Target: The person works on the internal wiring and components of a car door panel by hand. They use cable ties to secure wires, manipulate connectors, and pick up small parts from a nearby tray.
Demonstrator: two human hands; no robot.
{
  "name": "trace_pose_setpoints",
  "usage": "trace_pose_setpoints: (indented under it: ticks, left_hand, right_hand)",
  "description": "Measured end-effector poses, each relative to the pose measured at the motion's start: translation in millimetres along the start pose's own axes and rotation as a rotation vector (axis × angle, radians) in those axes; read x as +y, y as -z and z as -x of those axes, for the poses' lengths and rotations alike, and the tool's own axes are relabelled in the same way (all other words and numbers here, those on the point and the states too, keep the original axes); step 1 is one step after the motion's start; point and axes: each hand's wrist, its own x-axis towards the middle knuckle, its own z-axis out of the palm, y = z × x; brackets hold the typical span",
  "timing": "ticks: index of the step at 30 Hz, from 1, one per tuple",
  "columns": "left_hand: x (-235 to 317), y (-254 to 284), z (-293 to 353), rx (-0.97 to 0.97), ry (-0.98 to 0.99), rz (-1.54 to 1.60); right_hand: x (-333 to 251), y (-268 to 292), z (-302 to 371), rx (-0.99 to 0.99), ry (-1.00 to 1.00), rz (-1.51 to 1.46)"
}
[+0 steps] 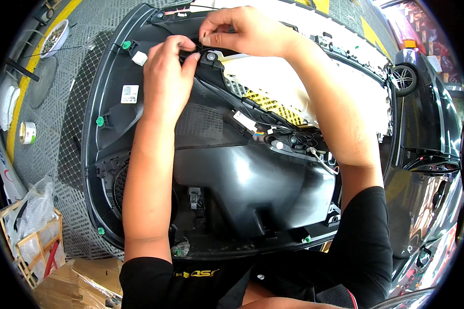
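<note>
A black car door panel [232, 170] lies with its inner side up in front of me. At its far part, my left hand [167, 72] is closed, thumb and fingers pinched at a thin black wire [203, 80]. Just to the right, my right hand [242, 33] also pinches the dark wire between thumb and forefinger, the fingertips of both hands almost meeting. What exactly lies between the fingertips is small and partly hidden. Beside them sits a bolt with a round metal head [211, 56]. From there the wiring runs toward a black module with a white label [245, 121].
White padding [273, 77] covers the panel's far right. Green clips [100, 121] stand along its left rim. A dark car [423, 118] is at the right. On the left floor are a white bowl of small parts [56, 38], a tin [28, 133] and a cardboard box [82, 283].
</note>
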Motion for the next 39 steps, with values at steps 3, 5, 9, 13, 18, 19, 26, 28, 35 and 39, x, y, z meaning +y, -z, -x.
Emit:
trace_pose_setpoints:
  ticks: [3,5,9,13,18,19,26,28,35,39]
  left_hand:
    - [-3,5,0,0.027,0.098,0.024]
    - [4,12,0,-0.049,0.321,0.214]
    - [7,17,-3,0.057,0.416,0.461]
    - [7,16,-2,0.176,0.388,0.727]
    - [3,14,-2,0.154,0.369,0.567]
    - [3,14,-3,0.165,0.364,0.537]
    - [4,15,-3,0.158,0.419,0.530]
    - [4,15,-4,0.157,0.417,0.527]
    - [6,16,-4,0.149,0.422,0.526]
    - [6,16,-4,0.148,0.411,0.511]
  right_hand:
    - [6,-11,-6,0.074,0.005,-0.199]
    - [-7,-18,-10,0.091,-0.013,-0.274]
    - [-30,-18,-9,0.075,-0.168,-0.286]
    - [-24,-30,-13,0.100,-0.171,-0.473]
    - [-23,-28,-15,0.111,-0.196,-0.623]
    - [-28,-26,-14,0.122,-0.193,-0.631]
    - [-25,-34,-12,0.234,-0.118,-0.285]
    - [-29,-31,-11,0.186,-0.128,-0.212]
    - [-27,-29,-10,0.191,-0.133,-0.141]
    - [-26,-30,-10,0.208,-0.123,-0.153]
